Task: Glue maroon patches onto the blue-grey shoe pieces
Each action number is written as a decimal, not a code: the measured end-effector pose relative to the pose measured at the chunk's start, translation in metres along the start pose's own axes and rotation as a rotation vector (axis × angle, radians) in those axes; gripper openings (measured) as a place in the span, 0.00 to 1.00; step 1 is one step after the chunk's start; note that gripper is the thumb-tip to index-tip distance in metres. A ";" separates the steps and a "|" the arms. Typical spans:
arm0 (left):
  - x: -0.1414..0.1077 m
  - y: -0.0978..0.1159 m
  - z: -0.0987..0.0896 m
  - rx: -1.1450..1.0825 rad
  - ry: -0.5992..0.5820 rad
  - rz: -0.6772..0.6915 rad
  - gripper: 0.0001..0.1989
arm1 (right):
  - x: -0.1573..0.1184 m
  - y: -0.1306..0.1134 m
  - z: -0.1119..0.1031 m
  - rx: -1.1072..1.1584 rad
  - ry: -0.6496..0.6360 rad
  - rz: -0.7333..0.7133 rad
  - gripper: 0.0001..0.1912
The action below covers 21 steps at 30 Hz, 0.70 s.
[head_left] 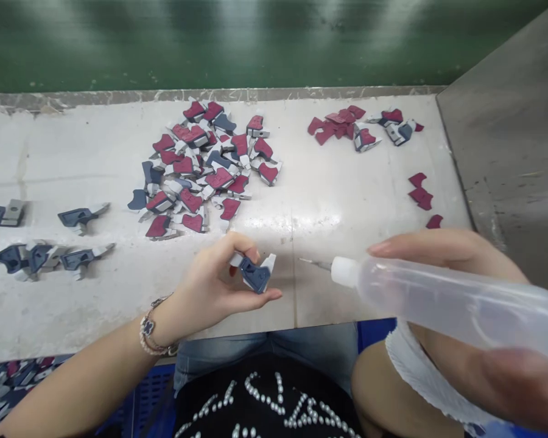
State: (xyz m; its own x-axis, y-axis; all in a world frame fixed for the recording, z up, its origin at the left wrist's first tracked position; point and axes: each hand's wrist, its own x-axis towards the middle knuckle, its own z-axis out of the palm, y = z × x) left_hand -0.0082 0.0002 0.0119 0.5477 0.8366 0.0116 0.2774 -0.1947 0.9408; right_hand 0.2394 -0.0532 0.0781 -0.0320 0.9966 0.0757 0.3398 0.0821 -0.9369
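One small navy-and-white angular part [256, 277] is pinched between thumb and fingers of the left hand [212, 280], on the near side of a heap of maroon, navy and white pieces [219, 178]. Right of that heap, the right hand [466, 248] grips a translucent white-capped bottle [438, 292], its thin metal needle [320, 264] toward the part. Flat maroon pieces [340, 125] lie beyond, also right.

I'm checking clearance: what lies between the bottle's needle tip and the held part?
Head view: only a gap between needle tip and held part, tabletop behind.
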 end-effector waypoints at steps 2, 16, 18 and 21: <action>0.001 0.000 -0.001 0.038 -0.002 -0.018 0.19 | 0.003 0.011 -0.002 0.166 0.023 -0.018 0.18; 0.000 -0.015 0.000 0.153 -0.061 -0.119 0.20 | 0.025 0.047 0.024 0.179 -0.023 0.155 0.19; 0.000 -0.013 0.000 0.164 -0.086 -0.133 0.19 | 0.032 0.047 0.027 0.076 0.009 0.146 0.19; 0.000 -0.012 0.001 0.189 -0.127 -0.162 0.18 | 0.040 0.046 0.030 0.036 0.056 0.175 0.20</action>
State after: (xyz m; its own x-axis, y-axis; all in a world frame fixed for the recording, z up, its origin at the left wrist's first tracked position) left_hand -0.0107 0.0019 0.0004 0.5757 0.7958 -0.1877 0.5050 -0.1655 0.8471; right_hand 0.2256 -0.0097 0.0279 0.0770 0.9945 -0.0714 0.3014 -0.0915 -0.9491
